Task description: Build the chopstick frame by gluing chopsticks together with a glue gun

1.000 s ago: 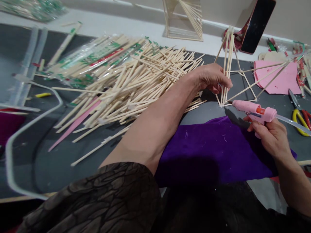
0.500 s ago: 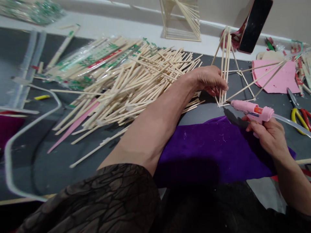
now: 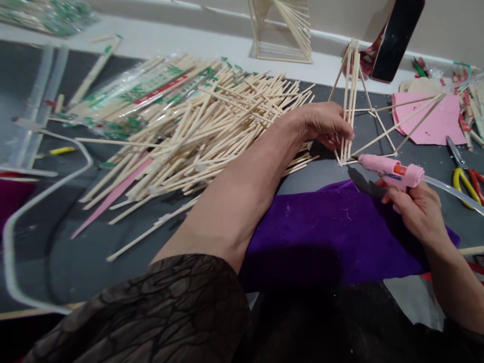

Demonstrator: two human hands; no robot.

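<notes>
My left hand (image 3: 324, 123) pinches the upright sticks of a pale wooden stick frame (image 3: 351, 96) that stands on the dark table (image 3: 94, 252). My right hand (image 3: 416, 212) grips a pink glue gun (image 3: 393, 172). The gun's nozzle points left and touches the frame's lower corner, just below my left fingers. A clear glue stick sticks out of the gun's back end to the right. A purple cloth (image 3: 333, 237) lies under both forearms.
A big heap of loose wooden sticks (image 3: 196, 136) with plastic wrappers fills the left middle. A finished stick frame (image 3: 282, 30) stands at the back. A dark phone (image 3: 395, 40) leans by the wall. Pink foam (image 3: 431, 121) and yellow-handled scissors (image 3: 465, 179) lie right.
Both hands and the glue gun hold nearly the same place; the view has drifted slightly, and the nozzle stays at the frame's lower corner.
</notes>
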